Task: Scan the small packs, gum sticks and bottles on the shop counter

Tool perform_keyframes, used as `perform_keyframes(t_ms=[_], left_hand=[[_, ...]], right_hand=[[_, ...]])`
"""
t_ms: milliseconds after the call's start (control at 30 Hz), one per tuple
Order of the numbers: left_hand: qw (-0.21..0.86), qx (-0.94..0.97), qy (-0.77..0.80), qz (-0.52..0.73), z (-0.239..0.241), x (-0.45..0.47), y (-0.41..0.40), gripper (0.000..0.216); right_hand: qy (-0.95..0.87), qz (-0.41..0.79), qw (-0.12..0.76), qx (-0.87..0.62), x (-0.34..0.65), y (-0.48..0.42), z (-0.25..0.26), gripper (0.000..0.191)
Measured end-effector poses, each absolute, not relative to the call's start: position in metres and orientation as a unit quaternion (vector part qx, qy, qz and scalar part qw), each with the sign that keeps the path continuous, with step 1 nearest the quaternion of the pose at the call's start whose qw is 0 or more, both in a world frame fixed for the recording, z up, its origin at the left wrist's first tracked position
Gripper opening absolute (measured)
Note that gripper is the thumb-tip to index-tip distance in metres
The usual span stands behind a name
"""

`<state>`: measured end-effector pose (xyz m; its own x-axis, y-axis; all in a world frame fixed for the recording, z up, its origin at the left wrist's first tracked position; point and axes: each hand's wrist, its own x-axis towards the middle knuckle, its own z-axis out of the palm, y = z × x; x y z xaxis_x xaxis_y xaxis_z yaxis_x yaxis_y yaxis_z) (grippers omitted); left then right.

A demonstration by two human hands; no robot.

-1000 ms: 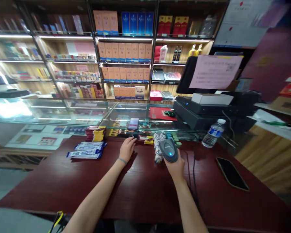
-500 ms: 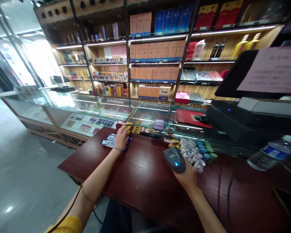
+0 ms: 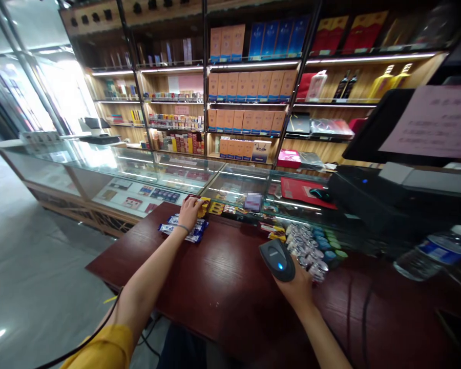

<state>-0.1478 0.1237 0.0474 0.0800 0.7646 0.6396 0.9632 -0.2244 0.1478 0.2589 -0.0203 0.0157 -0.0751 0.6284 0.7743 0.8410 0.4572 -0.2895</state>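
My left hand (image 3: 189, 211) lies over a small stack of red and yellow packets (image 3: 203, 207) at the counter's far edge, its fingers bent down on them and the fingertips partly hidden. Just below that hand, several blue and silver wrapped packets (image 3: 194, 235) are spread on the wood. My right hand (image 3: 297, 284) is wrapped round a dark handheld barcode scanner (image 3: 277, 260) with a lit blue light, its head tilted toward the far left. Beyond the scanner stand rows of small silver-topped containers (image 3: 302, 241), with blue and green ones (image 3: 332, 243) beside them. A yellow packet (image 3: 277, 233) lies near them.
The dark red wooden counter (image 3: 223, 277) meets a glass display case (image 3: 169, 177). On the right are a water bottle (image 3: 432, 253), a dark monitor with a pink paper (image 3: 434, 123), and a red mat (image 3: 303, 192) under a mouse. Stocked shelves (image 3: 249, 105) line the back.
My left hand has slid slightly left across the packet stack, uncovering more of the yellow packets and the blue ones below. The right hand keeps the scanner in nearly the same place.
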Motion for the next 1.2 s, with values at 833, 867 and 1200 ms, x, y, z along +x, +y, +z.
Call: perform_keyframes(t_ms=[833, 867, 1200], left_hand=[[-0.541, -0.237, -0.302, -0.748, -0.006, 0.039, 0.067, 0.024], [-0.543, -0.237, -0.303, -0.746, -0.010, 0.039, 0.068, 0.022], [-0.528, -0.271, -0.327, -0.735, -0.016, 0.037, 0.066, 0.018]], right_hand=[[-0.727, -0.124, 0.426, -0.524, 0.262, -0.037, 0.022, 0.036], [-0.734, -0.117, 0.414, -0.526, 0.260, -0.038, 0.023, 0.035], [-0.794, -0.046, 0.343, -0.499, 0.252, -0.042, 0.028, 0.037]])
